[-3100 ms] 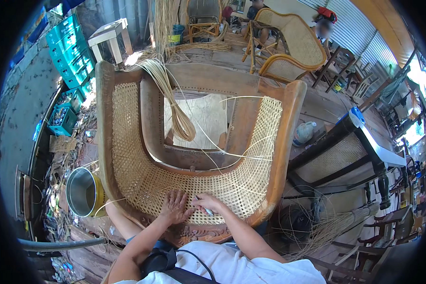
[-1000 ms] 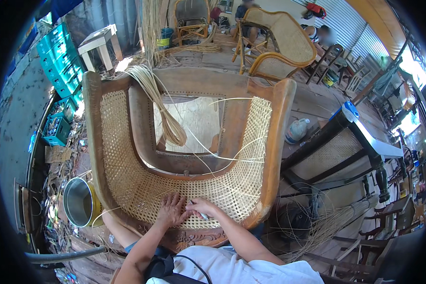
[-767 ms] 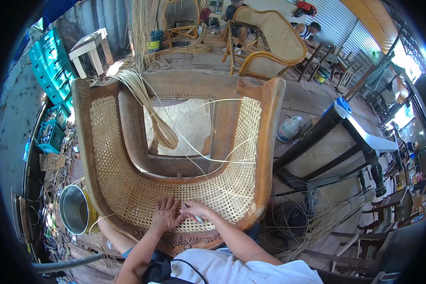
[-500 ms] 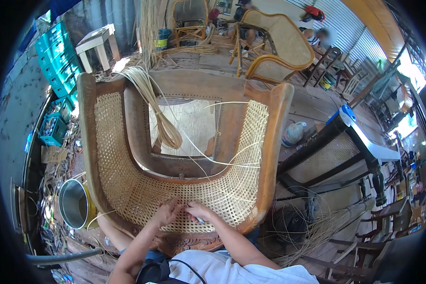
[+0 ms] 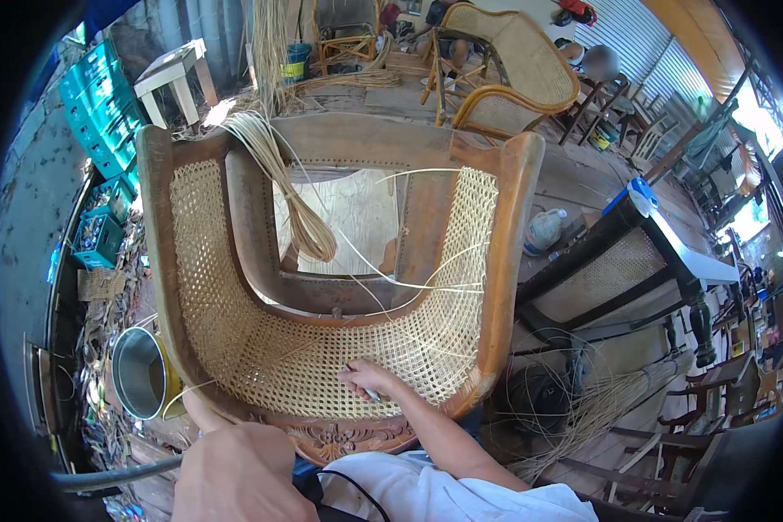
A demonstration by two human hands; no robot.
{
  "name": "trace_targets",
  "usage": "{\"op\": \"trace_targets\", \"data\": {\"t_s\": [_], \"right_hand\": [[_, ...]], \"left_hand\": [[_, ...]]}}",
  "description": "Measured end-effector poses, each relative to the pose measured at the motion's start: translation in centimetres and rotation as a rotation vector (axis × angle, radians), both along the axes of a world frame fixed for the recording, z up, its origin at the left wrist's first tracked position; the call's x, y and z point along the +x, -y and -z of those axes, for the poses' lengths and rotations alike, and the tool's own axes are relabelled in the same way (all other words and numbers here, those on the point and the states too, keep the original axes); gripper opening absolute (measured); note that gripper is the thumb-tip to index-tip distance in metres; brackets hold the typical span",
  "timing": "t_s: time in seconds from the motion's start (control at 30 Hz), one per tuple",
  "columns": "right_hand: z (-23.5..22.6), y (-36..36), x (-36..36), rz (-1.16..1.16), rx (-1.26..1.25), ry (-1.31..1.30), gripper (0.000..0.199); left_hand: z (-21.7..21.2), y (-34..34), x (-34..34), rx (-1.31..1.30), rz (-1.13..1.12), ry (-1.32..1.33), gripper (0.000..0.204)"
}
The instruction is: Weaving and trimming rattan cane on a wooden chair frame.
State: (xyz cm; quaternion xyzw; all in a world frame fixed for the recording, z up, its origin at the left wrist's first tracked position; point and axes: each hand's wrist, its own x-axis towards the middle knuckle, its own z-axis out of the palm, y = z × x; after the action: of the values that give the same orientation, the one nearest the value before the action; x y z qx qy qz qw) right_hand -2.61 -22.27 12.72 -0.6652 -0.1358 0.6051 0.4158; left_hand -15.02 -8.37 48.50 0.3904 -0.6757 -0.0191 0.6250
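Resting on the woven cane panel (image 5: 322,357) of one curved wooden chair frame (image 5: 513,235), the right hand (image 5: 372,380) has its fingers (image 5: 357,372) pinched together on a thin tool; one loose cane strand (image 5: 426,287) runs up from just beyond those fingertips. The left hand (image 5: 239,474) is raised close to the camera, clear of the weave; whether its fingers grip anything, I cannot tell. One bundle of cane strips (image 5: 287,191) hangs over the frame. One metal bucket (image 5: 139,374) sits to the left.

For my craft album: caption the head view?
Right hand on a wooden chair's woven cane panel; left hand raised nearby.
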Motion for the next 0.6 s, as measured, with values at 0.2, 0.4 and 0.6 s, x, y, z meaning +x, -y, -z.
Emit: {"op": "trace_targets", "data": {"t_s": [0.2, 0.4, 0.6], "right_hand": [[0.5, 0.8, 0.0, -0.041, 0.028, 0.057, 0.027], [0.8, 0.6, 0.2, -0.032, 0.022, 0.032, 0.026], [1.4, 0.2, 0.1, 0.004, 0.012, -0.002, 0.024]], "left_hand": [[-2.0, 4.9, 2.7, -0.611, -0.08, -0.019, 0.031], [-2.9, 4.3, 3.0, -0.3, -0.025, 0.096, 0.022], [-3.1, 5.0, 3.3, -0.358, -0.058, 0.177, 0.031]]}}
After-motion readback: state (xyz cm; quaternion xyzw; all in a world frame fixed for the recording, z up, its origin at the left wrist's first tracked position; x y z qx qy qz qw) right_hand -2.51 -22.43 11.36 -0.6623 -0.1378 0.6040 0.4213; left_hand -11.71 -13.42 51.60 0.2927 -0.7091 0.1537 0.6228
